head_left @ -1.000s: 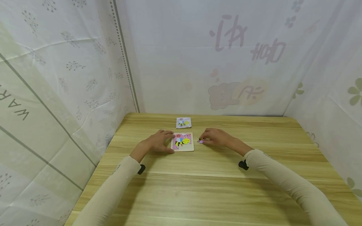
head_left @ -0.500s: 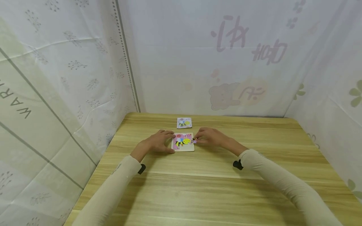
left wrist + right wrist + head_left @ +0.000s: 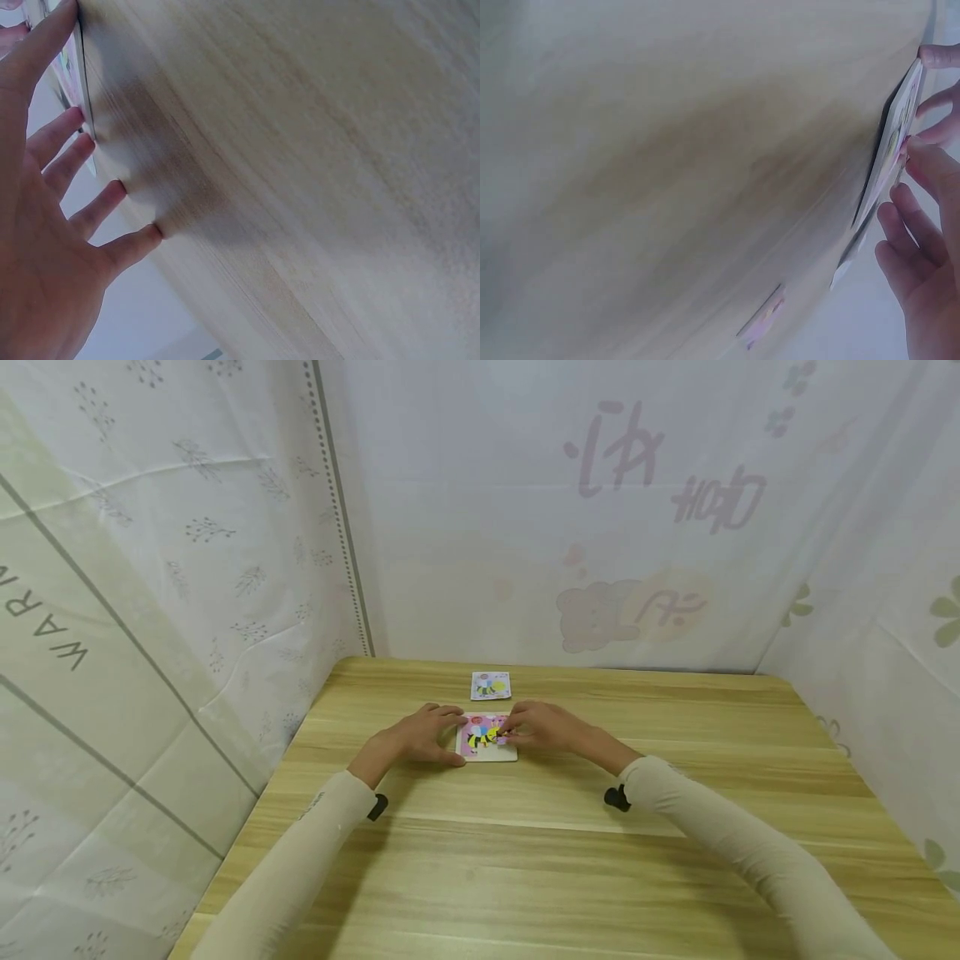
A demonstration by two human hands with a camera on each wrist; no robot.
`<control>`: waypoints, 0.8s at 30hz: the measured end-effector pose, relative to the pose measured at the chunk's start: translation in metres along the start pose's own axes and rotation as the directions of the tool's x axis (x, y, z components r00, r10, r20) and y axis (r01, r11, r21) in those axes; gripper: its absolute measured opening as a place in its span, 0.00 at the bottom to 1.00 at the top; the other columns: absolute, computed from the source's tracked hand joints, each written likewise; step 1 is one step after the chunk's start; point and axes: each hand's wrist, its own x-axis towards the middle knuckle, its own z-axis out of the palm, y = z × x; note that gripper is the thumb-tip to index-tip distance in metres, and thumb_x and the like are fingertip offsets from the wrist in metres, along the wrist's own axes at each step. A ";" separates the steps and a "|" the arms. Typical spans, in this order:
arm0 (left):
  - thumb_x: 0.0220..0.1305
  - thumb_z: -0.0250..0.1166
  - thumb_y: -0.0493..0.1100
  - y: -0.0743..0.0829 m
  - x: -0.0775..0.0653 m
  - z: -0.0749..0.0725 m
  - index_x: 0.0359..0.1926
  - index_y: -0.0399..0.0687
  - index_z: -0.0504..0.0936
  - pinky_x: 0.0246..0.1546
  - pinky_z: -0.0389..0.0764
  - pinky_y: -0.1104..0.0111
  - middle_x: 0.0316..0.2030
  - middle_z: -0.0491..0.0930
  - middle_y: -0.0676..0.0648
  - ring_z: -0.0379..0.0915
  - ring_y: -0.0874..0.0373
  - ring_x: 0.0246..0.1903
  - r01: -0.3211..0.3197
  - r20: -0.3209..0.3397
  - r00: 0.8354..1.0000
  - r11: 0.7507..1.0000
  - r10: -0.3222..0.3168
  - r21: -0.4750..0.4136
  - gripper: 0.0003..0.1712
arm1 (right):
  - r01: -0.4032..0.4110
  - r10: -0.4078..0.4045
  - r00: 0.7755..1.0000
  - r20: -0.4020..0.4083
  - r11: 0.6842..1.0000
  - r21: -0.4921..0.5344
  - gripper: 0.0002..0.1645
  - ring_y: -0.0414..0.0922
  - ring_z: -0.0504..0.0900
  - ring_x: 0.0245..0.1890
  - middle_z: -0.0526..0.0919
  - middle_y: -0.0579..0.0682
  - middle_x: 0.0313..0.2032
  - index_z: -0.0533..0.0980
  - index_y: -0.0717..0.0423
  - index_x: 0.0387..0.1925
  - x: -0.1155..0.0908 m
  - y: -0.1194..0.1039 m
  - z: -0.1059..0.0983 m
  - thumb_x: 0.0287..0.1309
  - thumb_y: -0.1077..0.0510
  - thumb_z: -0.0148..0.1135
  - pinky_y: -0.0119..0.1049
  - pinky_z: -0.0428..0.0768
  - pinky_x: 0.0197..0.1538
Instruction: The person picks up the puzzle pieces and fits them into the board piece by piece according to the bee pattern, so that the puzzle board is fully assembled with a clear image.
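Note:
A square jigsaw puzzle board with a pale frame lies on the table, showing a yellow-and-black bee on pink. Its lower right part is bare and cream-coloured. My left hand rests at the board's left side, thumb at the near corner and fingertips at the far one, fingers spread. Over the right part of the board, my right hand pinches a small puzzle piece between thumb and fingers, close over the bee's head. Much of that piece is hidden by the fingers.
A card with the same bee picture lies behind the board. In the right wrist view, a loose pink puzzle piece lies on the wooden table. Patterned curtains stand at the table's back and sides.
My right hand has moved left with the puzzle piece, from the table beside the board to over the board. The left hand has stayed at the board's left edge.

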 end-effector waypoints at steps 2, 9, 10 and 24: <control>0.62 0.71 0.68 0.000 0.000 0.000 0.77 0.49 0.68 0.71 0.64 0.41 0.77 0.62 0.45 0.53 0.41 0.76 0.000 0.001 1.000 1.000 0.000 -0.001 0.50 | -0.003 0.003 1.000 0.016 1.000 0.009 0.10 0.42 0.84 0.47 0.86 0.46 0.46 0.88 0.48 0.48 0.002 -0.003 0.001 0.68 0.52 0.71 0.41 0.83 0.52; 0.62 0.71 0.67 0.002 -0.002 -0.002 0.77 0.48 0.68 0.71 0.65 0.41 0.77 0.62 0.44 0.54 0.40 0.76 -0.006 -0.001 1.000 1.000 0.006 0.012 0.50 | 0.003 -0.004 0.999 0.051 1.000 0.002 0.11 0.42 0.84 0.46 0.85 0.45 0.46 0.88 0.47 0.49 0.010 -0.011 0.007 0.69 0.50 0.68 0.40 0.83 0.51; 0.62 0.71 0.67 0.002 -0.002 -0.002 0.77 0.48 0.68 0.71 0.65 0.41 0.77 0.62 0.44 0.54 0.40 0.76 -0.007 0.000 1.000 1.000 0.007 0.015 0.50 | 0.009 -0.009 0.999 0.051 1.000 -0.002 0.11 0.42 0.83 0.45 0.85 0.45 0.46 0.88 0.47 0.49 0.011 -0.012 0.008 0.69 0.50 0.69 0.40 0.83 0.51; 0.62 0.71 0.68 0.002 -0.002 -0.001 0.77 0.50 0.67 0.70 0.65 0.41 0.78 0.61 0.46 0.52 0.43 0.77 0.008 0.001 1.000 1.000 -0.008 0.008 0.50 | 0.048 -0.046 0.996 0.077 0.998 -0.033 0.12 0.42 0.83 0.41 0.84 0.44 0.46 0.89 0.46 0.50 0.022 -0.021 0.015 0.71 0.50 0.67 0.34 0.82 0.44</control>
